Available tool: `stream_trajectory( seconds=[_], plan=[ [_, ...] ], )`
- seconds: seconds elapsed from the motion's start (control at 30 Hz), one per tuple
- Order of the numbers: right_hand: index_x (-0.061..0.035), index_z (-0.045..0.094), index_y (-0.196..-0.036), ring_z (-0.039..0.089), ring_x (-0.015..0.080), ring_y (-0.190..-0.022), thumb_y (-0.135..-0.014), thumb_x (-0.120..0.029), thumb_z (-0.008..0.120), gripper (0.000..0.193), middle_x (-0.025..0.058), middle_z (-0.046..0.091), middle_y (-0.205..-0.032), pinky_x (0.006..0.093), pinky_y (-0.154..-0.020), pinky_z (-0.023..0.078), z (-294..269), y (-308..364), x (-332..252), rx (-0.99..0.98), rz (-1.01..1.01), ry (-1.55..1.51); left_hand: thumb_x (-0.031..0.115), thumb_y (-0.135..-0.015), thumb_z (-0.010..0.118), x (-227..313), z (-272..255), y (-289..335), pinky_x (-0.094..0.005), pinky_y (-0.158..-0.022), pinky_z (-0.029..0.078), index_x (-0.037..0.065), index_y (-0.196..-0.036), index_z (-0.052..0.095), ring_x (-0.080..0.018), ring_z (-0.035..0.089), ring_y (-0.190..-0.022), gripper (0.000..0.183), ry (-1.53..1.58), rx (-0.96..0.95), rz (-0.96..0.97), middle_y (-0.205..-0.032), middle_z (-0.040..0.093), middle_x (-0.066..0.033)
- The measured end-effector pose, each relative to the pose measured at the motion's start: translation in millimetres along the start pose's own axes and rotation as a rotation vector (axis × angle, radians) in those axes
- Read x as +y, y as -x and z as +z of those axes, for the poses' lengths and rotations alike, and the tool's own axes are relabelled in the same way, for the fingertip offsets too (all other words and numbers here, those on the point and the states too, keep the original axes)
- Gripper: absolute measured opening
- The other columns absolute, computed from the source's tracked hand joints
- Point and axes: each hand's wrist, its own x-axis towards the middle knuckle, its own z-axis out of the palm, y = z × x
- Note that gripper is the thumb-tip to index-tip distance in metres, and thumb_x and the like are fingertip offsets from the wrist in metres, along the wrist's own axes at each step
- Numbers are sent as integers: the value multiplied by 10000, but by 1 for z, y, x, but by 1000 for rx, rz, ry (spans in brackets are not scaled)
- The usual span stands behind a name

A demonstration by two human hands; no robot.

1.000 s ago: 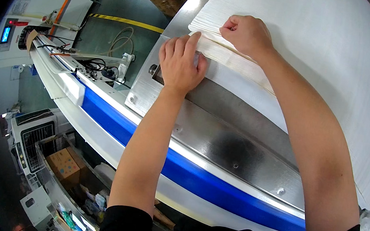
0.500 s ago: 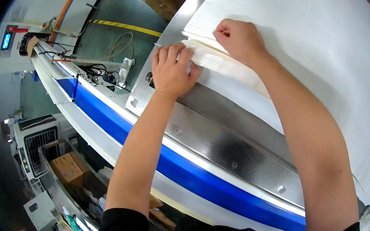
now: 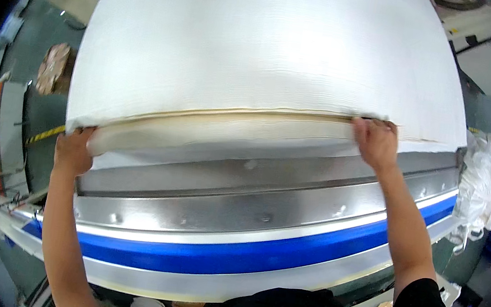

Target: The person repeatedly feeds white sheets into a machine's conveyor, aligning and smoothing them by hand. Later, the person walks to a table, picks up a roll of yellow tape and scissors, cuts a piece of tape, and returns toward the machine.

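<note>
A wide stack of thin white cloth-like sheets [image 3: 272,50] covers the metal table [image 3: 237,215], with its layered, cream-tinted front edge [image 3: 224,126] toward me. My left hand [image 3: 74,151] grips the stack's front left corner, fingers curled over the edge. Further right along the same edge, my right hand [image 3: 376,140] has its fingers bent over the layers and pinches them. The fingertips of both hands are partly hidden, and the right ones are slightly blurred. A lower white sheet sticks out beneath the front edge, over the metal.
A blue strip [image 3: 230,265] and a pale rail run along the table's near side. White plastic bags [image 3: 479,186] hang at the right end. On the floor to the left stands a brown wrapped box [image 3: 55,69], near yellow-black tape [image 3: 46,135].
My view has swung right, over the middle of the stack. My hands, close together at the left corner before, are now wide apart; the right one has moved far right along the edge.
</note>
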Motion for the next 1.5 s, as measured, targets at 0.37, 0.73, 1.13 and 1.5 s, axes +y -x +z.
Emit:
stream_trajectory(
  seconds=[0.37,0.73,1.13,1.5],
  plan=[
    [-68,701,-917,620,279,-977,-1001,-426,292,551,151,681,-894,442,-1068,297,1,37,340,-123,373,189,82,-867,526,-67,79,-60,-438,-755,484,54,-981,667,-344,627,-885,183,-196,247,-30,-932,661,-166],
    [-83,617,-1117,575,347,-1069,-793,-74,530,336,155,632,-1118,414,-912,456,-4,53,503,-429,447,312,67,-834,534,-88,99,-68,-457,-805,462,24,-1026,637,-374,597,-926,222,83,200,-99,-946,640,-191],
    [-120,619,-1156,597,348,-1030,-804,-78,540,363,160,637,-1115,413,-879,471,-83,75,543,-279,414,385,45,-891,435,-42,-5,-7,-432,-1061,320,192,-1170,612,-291,572,-1078,362,-170,51,-191,-1147,632,-72],
    [-67,575,-1192,581,352,-1048,-745,2,554,452,192,622,-1120,417,-910,453,-119,216,587,-488,79,450,12,-793,491,-64,20,124,-424,-1041,346,173,-1144,634,-267,589,-1072,411,-254,-273,-97,-1121,647,-97]
  ],
)
